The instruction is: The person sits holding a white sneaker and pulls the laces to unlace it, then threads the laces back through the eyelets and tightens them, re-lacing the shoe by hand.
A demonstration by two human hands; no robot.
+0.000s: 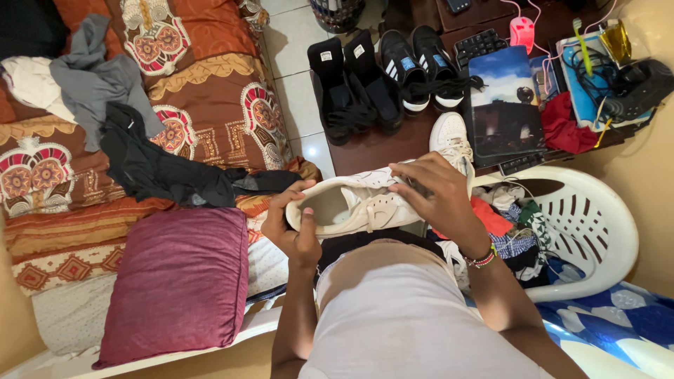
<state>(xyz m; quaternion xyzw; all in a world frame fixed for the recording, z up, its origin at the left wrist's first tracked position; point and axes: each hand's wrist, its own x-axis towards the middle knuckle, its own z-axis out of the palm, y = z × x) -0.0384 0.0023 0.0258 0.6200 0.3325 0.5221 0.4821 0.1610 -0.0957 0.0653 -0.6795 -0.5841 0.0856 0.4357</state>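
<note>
**White sneaker held in both hands above the lap**

The left hand (295, 224) grips the heel end of a white sneaker (358, 200), its fingers clenched around the back rim with the thumb pressed at the shoe's opening. The right hand (435, 200) lies over the upper near the laces, fingers curled down onto the shoe; a beaded bracelet (481, 258) circles that wrist. The sneaker lies on its side at the centre of the view, sole away from the person.

At 12 o'clock a dark wooden worktop (372, 151) carries black sneakers (421, 67), black sandals (351, 88) and a second white sneaker (449, 137) just beyond the right hand. At 3 o'clock, a white plastic chair (597, 224) holds heaped clothes. At 9 o'clock a patterned bed (210, 91) bears dark garments (161, 172), and at 7 o'clock a maroon pillow (175, 281).
</note>
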